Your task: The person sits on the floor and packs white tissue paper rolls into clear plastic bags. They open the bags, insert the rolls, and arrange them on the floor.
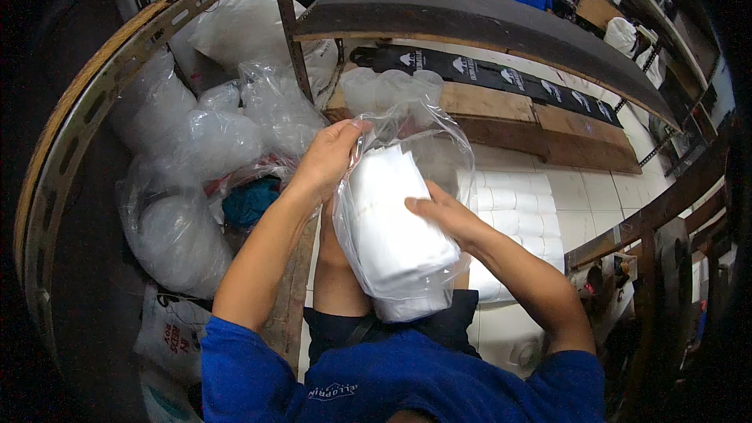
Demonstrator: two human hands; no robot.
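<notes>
A clear plastic bag (460, 127) stands over my lap with its mouth spread open. My left hand (332, 158) is closed on the left side of its rim, fingertips pinched together. Inside the bag is a thick white stack (392, 215) of what look like folded sheets, tilted, its upper end near the bag's mouth. My right hand (449, 215) grips the stack from the right side, thumb across its front; its other fingers are hidden behind. More white material shows at the bag's bottom, resting against my dark shorts (337, 325).
Several stuffed clear plastic bags (211, 141) are piled at my left. White bundles (517, 211) lie in rows on the tiled floor (599, 188) at my right. Ahead are a wooden plank (501, 106), a dark strip with white prints (470, 69) and a metal-framed shelf (470, 12). People sit farther back.
</notes>
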